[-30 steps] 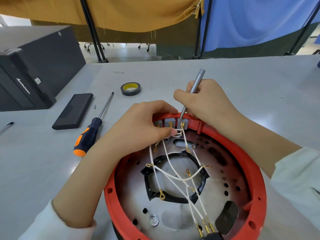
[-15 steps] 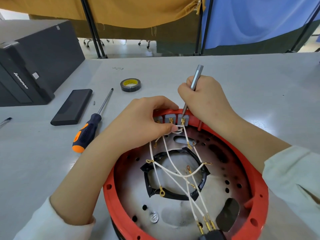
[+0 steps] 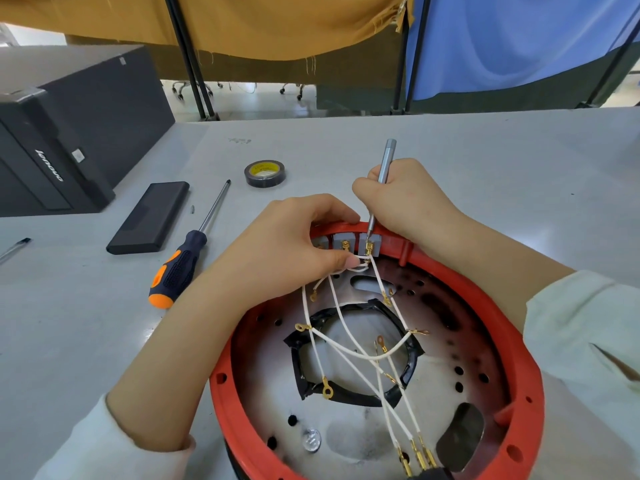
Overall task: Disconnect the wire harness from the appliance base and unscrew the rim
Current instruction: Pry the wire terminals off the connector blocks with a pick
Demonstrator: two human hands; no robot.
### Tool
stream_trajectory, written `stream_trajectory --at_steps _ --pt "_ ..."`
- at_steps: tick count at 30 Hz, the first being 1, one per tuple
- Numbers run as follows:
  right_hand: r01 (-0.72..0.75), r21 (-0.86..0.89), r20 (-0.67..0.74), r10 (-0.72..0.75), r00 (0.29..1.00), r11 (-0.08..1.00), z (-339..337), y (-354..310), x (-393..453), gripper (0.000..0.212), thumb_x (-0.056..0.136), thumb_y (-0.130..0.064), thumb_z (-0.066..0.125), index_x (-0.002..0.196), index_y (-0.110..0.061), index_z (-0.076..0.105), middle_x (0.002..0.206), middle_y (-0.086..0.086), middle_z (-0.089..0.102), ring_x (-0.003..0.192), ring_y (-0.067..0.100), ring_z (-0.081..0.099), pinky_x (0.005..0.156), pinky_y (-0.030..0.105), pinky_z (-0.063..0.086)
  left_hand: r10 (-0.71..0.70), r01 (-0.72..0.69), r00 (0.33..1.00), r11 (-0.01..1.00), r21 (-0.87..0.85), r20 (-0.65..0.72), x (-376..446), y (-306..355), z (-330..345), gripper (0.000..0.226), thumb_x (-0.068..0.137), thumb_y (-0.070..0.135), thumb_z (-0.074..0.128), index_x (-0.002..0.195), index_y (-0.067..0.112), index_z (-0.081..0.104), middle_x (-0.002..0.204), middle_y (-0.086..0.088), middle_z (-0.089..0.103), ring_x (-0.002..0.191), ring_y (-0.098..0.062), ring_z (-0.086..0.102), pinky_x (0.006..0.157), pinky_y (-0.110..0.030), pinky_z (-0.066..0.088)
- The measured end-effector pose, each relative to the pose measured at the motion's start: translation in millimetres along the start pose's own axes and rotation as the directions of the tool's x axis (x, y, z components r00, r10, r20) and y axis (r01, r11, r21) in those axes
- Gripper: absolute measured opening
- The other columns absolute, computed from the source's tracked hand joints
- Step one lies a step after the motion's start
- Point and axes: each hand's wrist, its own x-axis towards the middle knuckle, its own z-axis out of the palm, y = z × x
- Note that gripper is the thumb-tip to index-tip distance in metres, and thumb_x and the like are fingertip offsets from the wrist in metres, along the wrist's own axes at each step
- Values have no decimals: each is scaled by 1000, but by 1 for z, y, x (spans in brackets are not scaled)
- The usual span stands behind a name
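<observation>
Right hand (image 3: 405, 199): grip clenched round a slim grey precision screwdriver (image 3: 385, 168), held near upright, its tip down on the gold terminal of the rightmost grey terminal block (image 3: 370, 244). Left hand (image 3: 294, 244): just left of that tip, curled over the red rim (image 3: 512, 348), thumb and fingers pinching the white wire harness (image 3: 349, 348) close to the terminals.

Below the grip, the harness fans out across the perforated metal plate of the appliance base (image 3: 450, 344), over a black-edged central opening, with loose gold ring lugs showing. Three leads run to a black connector at the bottom edge. A silver coin-like disc (image 3: 311, 440) lies on the plate.

Left of the grip, on the grey counter (image 3: 502, 161): an orange-and-black screwdriver (image 3: 187, 258), a flat black case (image 3: 150, 216), and beyond them a roll of black tape (image 3: 265, 173). A pen (image 3: 15, 247) lies at the far left edge. A black Lenovo computer tower (image 3: 69, 133) lies on its side at the far left.

Beyond the counter, mustard and blue cloths hang from black stands; chair castors show on a pale floor.
</observation>
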Motion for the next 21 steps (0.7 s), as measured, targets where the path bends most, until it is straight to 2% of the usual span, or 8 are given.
stream_trajectory --at_steps 7,10,12,15,21 --pt "-20 4 5 20 1000 1000 2 1 2 36 78 -7 48 52 -17 25 49 0 21 37 9 20 34 17 17 -7 6 1000 1000 21 11 1 2 0 43 71 28 79 111 31 63 105 17 66 100 2 59 94 -25 47" --pt "-26 9 9 26 1000 1000 1 1 2 36 78 -6 48 52 -16 24 49 -1 20 38 10 19 33 16 17 -8 7 1000 1000 29 14 1 3 0 43 72 28 78 111 33 62 106 17 65 101 3 59 93 -22 47" --pt "-13 11 2 13 1000 1000 1 2 1 37 78 -7 48 52 -16 23 48 -3 19 37 10 19 35 17 18 -3 2 1000 1000 25 22 1 3 0 42 72 28 77 111 33 62 105 17 66 99 5 59 89 -15 46" --pt "55 2 -72 -55 996 998 0 5 -2 39 78 -8 49 49 -17 23 38 -8 19 36 10 22 35 16 19 10 -11 1000 1000 19 30 0 3 1 42 73 27 77 112 32 62 104 18 66 94 9 59 82 -7 44" --pt "102 -1 -129 -102 986 995 2 6 -4 40 78 -9 49 48 -17 23 35 -7 20 38 12 24 37 19 20 17 -18 1000 999 29 18 -1 3 1 43 73 26 77 113 33 62 103 17 66 94 7 60 81 -9 45"
